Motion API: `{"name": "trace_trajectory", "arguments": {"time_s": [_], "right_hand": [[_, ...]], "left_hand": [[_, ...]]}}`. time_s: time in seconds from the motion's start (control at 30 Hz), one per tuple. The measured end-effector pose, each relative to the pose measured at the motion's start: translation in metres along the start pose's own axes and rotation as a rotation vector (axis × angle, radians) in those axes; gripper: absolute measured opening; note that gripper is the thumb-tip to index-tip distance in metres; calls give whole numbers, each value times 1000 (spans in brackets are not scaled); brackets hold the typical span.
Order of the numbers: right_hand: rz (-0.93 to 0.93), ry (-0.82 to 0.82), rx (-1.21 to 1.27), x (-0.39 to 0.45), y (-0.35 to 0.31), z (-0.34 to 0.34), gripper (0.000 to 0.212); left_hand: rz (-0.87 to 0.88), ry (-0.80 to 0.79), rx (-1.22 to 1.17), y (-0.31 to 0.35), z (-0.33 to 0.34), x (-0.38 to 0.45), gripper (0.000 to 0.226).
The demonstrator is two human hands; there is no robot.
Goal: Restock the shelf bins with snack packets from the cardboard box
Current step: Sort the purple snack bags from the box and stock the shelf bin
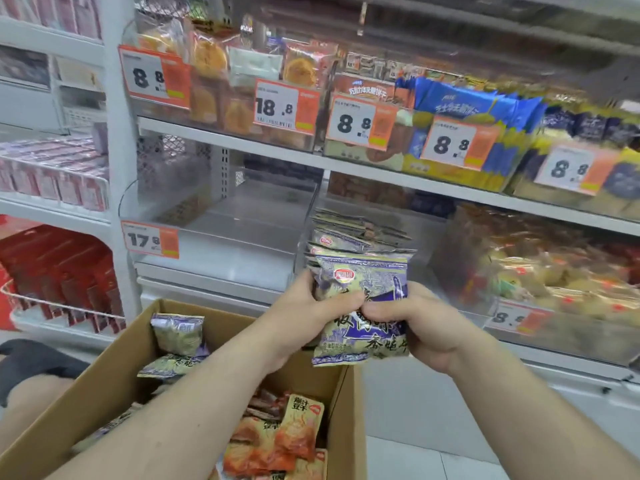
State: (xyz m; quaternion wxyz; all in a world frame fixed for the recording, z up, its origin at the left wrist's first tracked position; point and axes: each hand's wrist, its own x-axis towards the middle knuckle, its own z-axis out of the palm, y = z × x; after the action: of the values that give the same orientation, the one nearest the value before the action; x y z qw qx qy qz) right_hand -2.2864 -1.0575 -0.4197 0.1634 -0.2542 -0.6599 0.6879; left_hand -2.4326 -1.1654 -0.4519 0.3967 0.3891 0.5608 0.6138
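Note:
My left hand [308, 303] and my right hand [419, 320] together grip a stack of purple-and-cream snack packets [363, 289], held upright in front of the lower shelf. Right behind it, a clear shelf bin [419, 237] holds several of the same purple packets [356, 230]. Below my arms stands the open cardboard box [114, 372]. More purple packets [178, 334] lie in its far left part, and orange-red packets [277, 441] fill its near right part.
A clear bin with a 17.8 price tag [150, 240] sits left of the purple-packet bin. The upper shelf [311, 161] carries bins of pastries and blue biscuit packs with price tags. A bin of wrapped cakes [540, 268] is at right. Red boxes [65, 271] fill the rack at left.

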Motion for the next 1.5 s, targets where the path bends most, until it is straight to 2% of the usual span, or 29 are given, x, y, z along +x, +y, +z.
{"name": "trace_trajectory", "arguments": {"time_s": [0.07,0.13,0.17,0.27,0.33,0.5,0.57,0.63,0.7,0.87,0.9,0.97,1.03,1.17,1.2,1.3,1.33,1.37,1.43,1.5], "right_hand": [[-17,102,-13,6,-12,-25,56],[-52,252,9,16,-23,-51,58],[-74,314,3,22,-28,-63,54],[-90,403,-162,43,-34,-95,39],[-69,395,-264,61,-29,-111,42],[60,287,-425,101,6,-137,61],[95,230,-504,109,17,-139,57],[127,194,-565,112,23,-139,43],[157,209,-626,114,27,-140,36],[265,238,-873,116,25,-131,39],[281,217,-878,115,23,-124,33],[343,176,-737,115,20,-109,12],[479,187,-565,118,18,-102,13],[680,194,-477,124,17,-105,11],[686,200,-477,124,15,-107,19],[706,155,-484,121,11,-117,79],[709,149,-494,118,9,-119,92],[700,157,-505,114,7,-119,88],[651,240,-538,104,-2,-115,67],[610,347,-628,95,-12,-107,76]], "left_hand": [[229,99,299,-4,6,14,54],[452,231,659,-11,6,26,65],[497,272,838,-15,6,33,67],[495,253,1229,-26,6,51,58],[454,207,1335,-33,6,59,58],[516,220,1322,-57,-2,67,49],[515,226,1300,-60,-3,70,46],[497,231,1281,-59,-1,69,45],[496,243,1267,-58,2,69,44],[515,282,1250,-62,4,73,40],[520,296,1245,-63,5,73,39],[524,314,1239,-64,6,73,37],[527,314,1250,-63,5,72,37],[490,252,1301,-58,3,69,42],[476,238,1306,-56,3,68,42],[463,221,1324,-53,3,65,47],[470,218,1325,-52,2,64,49],[473,213,1323,-51,2,64,50],[469,203,1312,-49,2,63,51],[485,202,1161,-47,3,61,48]]}}
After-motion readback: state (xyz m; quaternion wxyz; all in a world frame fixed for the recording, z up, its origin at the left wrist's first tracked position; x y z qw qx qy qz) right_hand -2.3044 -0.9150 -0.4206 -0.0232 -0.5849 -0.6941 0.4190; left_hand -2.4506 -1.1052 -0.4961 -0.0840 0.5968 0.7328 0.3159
